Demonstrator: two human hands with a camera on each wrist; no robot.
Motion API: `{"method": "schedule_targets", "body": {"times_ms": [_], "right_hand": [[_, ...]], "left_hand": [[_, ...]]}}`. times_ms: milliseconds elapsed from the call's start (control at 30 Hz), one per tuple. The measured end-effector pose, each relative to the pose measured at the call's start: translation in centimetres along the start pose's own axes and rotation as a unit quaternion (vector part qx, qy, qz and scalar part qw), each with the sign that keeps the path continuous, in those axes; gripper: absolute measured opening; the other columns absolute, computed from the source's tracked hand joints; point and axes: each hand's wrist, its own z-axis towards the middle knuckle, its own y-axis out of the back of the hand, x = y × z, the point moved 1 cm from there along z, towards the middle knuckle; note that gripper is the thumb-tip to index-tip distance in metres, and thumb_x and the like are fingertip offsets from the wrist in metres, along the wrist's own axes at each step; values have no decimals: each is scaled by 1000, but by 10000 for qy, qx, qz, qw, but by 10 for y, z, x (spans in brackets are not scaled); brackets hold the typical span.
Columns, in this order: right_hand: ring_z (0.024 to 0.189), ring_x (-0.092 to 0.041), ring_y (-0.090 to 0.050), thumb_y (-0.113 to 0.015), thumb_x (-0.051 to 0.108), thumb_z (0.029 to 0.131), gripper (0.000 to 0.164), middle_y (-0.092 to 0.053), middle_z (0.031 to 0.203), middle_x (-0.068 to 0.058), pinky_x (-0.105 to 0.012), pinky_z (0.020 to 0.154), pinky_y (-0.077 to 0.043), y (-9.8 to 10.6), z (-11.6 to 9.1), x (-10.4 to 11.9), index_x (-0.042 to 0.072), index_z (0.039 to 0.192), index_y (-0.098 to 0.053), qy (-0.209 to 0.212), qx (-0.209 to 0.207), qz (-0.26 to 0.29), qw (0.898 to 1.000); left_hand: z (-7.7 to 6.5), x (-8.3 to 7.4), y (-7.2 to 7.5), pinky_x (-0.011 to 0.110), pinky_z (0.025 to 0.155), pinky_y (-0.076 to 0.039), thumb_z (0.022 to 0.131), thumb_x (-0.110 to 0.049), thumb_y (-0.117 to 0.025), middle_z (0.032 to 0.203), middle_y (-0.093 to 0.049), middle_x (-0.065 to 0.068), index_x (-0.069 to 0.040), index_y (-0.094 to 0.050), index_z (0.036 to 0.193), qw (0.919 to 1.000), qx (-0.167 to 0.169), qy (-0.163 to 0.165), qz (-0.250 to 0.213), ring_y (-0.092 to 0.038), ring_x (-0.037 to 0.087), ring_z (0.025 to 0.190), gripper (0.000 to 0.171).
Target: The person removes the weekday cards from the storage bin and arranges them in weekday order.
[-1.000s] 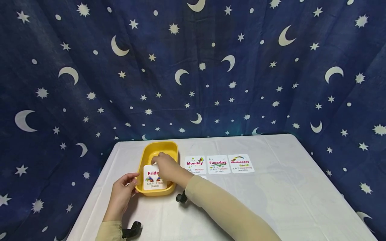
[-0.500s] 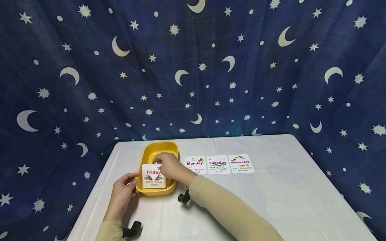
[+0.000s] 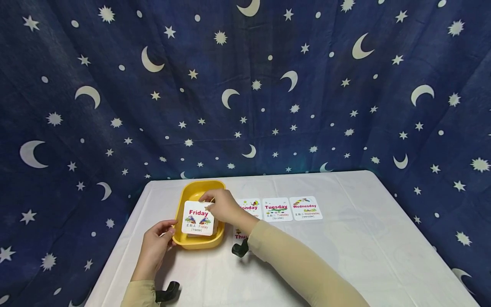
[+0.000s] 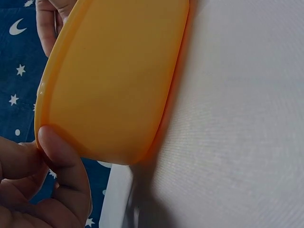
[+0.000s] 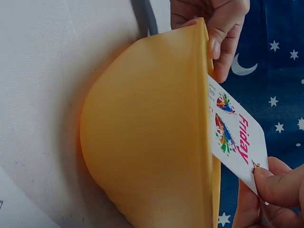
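Observation:
My right hand (image 3: 226, 209) pinches a white square card (image 3: 197, 218) printed "Friday" by its corner, thumb on the printed face. The card tilts up out of a yellow plastic tray (image 3: 203, 245); in the right wrist view its lower part dips behind the tray rim. Another card edge shows beneath it in the tray. At the tray's left side my left hand (image 3: 155, 243) pinches the rim, and the left wrist view shows the thumb (image 4: 64, 152) pressed on the outer wall, fingers over the edge.
Right of the tray lie a Monday card (image 3: 251, 207), a Tuesday card (image 3: 277, 209) and a Wednesday card (image 3: 306, 208) in a row on the white table (image 3: 345, 256). Below Monday, a "Thu..." card (image 3: 239, 235) is partly hidden by my right arm. A starry blue cloth (image 3: 268, 94) hangs behind.
The right hand has lifted the Friday card up from lying low in the tray, shifting slightly right and away. The Thursday card now shows more. The left hand stays at the rim.

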Motion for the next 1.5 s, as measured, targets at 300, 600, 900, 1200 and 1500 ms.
{"method": "schedule_targets", "body": {"times_ms": [300, 600, 900, 1200, 1500], "right_hand": [[96, -14, -61, -72, -3, 96, 35, -72, 108, 6, -27, 89, -55, 19, -6, -1, 23, 116, -83, -70, -131, 282, 9995], [95, -16, -61, -74, -3, 94, 34, -76, 109, 6, -28, 87, -54, 38, -19, -11, 24, 114, -83, -3, -265, 582, 9980], [94, -19, -62, -72, -4, 94, 35, -77, 110, 5, -31, 86, -55, 58, -35, -20, 22, 115, -83, 22, -243, 606, 9979], [97, -21, -63, -68, -5, 95, 37, -77, 113, 5, -35, 88, -57, 79, -51, -28, 23, 115, -83, -48, -230, 616, 9978], [104, -20, -66, -70, -6, 94, 37, -79, 115, 3, -42, 99, -57, 94, -69, -41, 23, 113, -83, -195, -242, 460, 9985]], "left_hand": [[1, 0, -1, 25, 64, -59, 107, 1, -58, 108, -54, 11, 5, -63, 139, 10000, 23, 29, -4, -59, 14, 75, 32], [2, 1, -1, 24, 64, -59, 107, 0, -59, 109, -53, 11, 4, -63, 139, 10000, 14, 69, 30, -59, 15, 75, 33], [2, 1, -2, 24, 65, -59, 107, 0, -58, 111, -52, 12, 3, -63, 139, 9998, -34, 168, 79, -60, 15, 76, 32], [0, -1, -2, 24, 65, -59, 108, -1, -58, 111, -52, 12, 3, -63, 139, 9998, -59, 162, 115, -60, 16, 76, 32], [0, 0, -2, 25, 65, -59, 108, -2, -59, 110, -52, 11, 3, -63, 140, 9998, -44, 136, 157, -60, 16, 75, 32]]}}
